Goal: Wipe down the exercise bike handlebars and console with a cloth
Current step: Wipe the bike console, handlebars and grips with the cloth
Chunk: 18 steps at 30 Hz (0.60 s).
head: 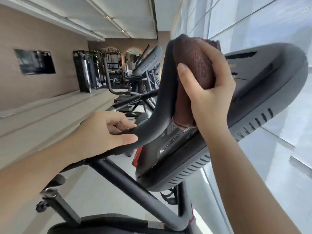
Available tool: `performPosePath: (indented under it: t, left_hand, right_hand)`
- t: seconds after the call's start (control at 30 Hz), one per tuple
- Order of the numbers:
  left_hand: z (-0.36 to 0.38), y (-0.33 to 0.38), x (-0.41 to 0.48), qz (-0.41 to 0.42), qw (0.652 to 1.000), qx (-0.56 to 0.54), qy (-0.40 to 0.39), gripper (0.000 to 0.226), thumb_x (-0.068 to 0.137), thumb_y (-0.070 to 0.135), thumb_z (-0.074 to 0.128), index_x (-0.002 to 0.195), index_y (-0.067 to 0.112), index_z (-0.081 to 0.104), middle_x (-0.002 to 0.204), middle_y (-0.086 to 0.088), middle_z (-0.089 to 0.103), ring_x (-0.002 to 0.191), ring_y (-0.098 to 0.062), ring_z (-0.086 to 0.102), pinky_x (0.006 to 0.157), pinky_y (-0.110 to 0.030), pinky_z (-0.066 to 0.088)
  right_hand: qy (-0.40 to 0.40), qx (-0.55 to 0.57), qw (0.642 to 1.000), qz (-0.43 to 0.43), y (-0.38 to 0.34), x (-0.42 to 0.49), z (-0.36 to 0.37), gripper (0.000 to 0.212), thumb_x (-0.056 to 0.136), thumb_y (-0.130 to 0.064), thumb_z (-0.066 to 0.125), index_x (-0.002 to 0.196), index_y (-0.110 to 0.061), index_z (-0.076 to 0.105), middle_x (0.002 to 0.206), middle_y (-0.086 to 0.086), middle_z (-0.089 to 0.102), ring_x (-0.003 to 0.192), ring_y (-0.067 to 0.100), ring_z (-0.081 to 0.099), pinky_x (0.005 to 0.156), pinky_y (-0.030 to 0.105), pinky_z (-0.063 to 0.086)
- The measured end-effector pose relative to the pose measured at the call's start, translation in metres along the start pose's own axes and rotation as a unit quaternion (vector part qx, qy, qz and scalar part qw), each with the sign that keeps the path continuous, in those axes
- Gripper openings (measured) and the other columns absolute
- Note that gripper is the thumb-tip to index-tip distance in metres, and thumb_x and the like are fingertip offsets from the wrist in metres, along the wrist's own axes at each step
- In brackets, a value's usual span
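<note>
The view is strongly tilted. A black curved handlebar [164, 92] of the exercise bike rises through the middle of the frame. My right hand [211, 92] is shut on a brown cloth [194, 65], which it presses against the upper part of that handlebar. My left hand [109, 132] grips the lower bend of the same handlebar, thumb below and fingers on top. Behind the bar lies the dark console [172, 142] with round buttons, part of it covered by the cloth and my right wrist. Its grey vented housing [270, 85] extends to the right.
The bike's black frame tubes [128, 181] and saddle edge [94, 223] fill the bottom. More cardio machines [146, 65] and weight racks [87, 71] stand in a row behind. A wall screen [34, 61] hangs at left. Large windows [253, 19] run along the right.
</note>
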<state>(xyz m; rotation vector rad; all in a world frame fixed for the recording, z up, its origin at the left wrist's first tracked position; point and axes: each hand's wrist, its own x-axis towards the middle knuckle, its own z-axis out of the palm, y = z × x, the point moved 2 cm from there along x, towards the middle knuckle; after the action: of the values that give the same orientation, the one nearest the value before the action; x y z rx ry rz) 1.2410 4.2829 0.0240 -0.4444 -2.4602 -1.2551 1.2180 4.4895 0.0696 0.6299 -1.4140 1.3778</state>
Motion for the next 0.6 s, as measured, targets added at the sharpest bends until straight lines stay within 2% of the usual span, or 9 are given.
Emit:
performPosePath:
  t: [0.1, 0.23, 0.37, 0.5, 0.6]
  left_hand:
    - [0.004, 0.006, -0.004, -0.031, 0.999, -0.005, 0.026, 0.022, 0.067, 0.006, 0.077, 0.076, 0.026, 0.071, 0.079, 0.005, 0.074, 0.071, -0.01, 0.07, 0.064, -0.018, 0.054]
    - [0.005, 0.013, -0.005, -0.072, 0.996, -0.013, 0.046, 0.022, 0.067, 0.001, 0.075, 0.082, 0.017, 0.072, 0.082, 0.0, 0.075, 0.078, -0.02, 0.07, 0.072, -0.026, 0.057]
    - [0.005, 0.015, -0.006, -0.107, 0.992, -0.025, 0.065, 0.022, 0.066, 0.001, 0.075, 0.085, 0.012, 0.071, 0.093, -0.013, 0.073, 0.084, -0.029, 0.069, 0.079, -0.034, 0.056]
    - [0.007, 0.014, -0.005, -0.117, 0.99, -0.049, 0.068, 0.022, 0.066, -0.002, 0.073, 0.082, 0.013, 0.071, 0.095, -0.014, 0.072, 0.082, -0.026, 0.069, 0.074, -0.03, 0.057]
    - [0.007, 0.011, -0.004, -0.114, 0.99, -0.058, 0.068, 0.021, 0.064, -0.001, 0.073, 0.082, 0.011, 0.071, 0.094, -0.013, 0.073, 0.082, -0.025, 0.069, 0.075, -0.031, 0.056]
  right_hand:
    - [-0.013, 0.046, 0.999, 0.023, 0.019, -0.046, 0.0, 0.037, 0.076, -0.021, 0.068, 0.112, -0.025, 0.058, 0.113, 0.007, 0.06, 0.108, 0.006, 0.054, 0.091, 0.011, 0.037]
    - [-0.008, 0.099, 0.991, 0.086, 0.028, -0.103, 0.004, 0.037, 0.073, -0.023, 0.067, 0.109, -0.028, 0.059, 0.108, 0.004, 0.057, 0.107, -0.002, 0.051, 0.091, 0.009, 0.035]
    - [0.02, 0.113, 0.991, 0.071, 0.023, -0.063, 0.008, 0.037, 0.074, -0.026, 0.068, 0.11, -0.026, 0.058, 0.108, 0.008, 0.056, 0.106, 0.006, 0.051, 0.092, 0.015, 0.038]
    - [0.002, 0.121, 0.992, 0.028, 0.022, -0.015, 0.009, 0.038, 0.076, -0.029, 0.067, 0.113, -0.024, 0.058, 0.112, 0.009, 0.056, 0.112, 0.016, 0.052, 0.096, 0.018, 0.038]
    - [-0.011, 0.146, 0.989, 0.031, 0.031, -0.025, 0.009, 0.04, 0.077, -0.027, 0.066, 0.115, -0.028, 0.055, 0.114, 0.004, 0.055, 0.112, 0.004, 0.05, 0.093, 0.013, 0.037]
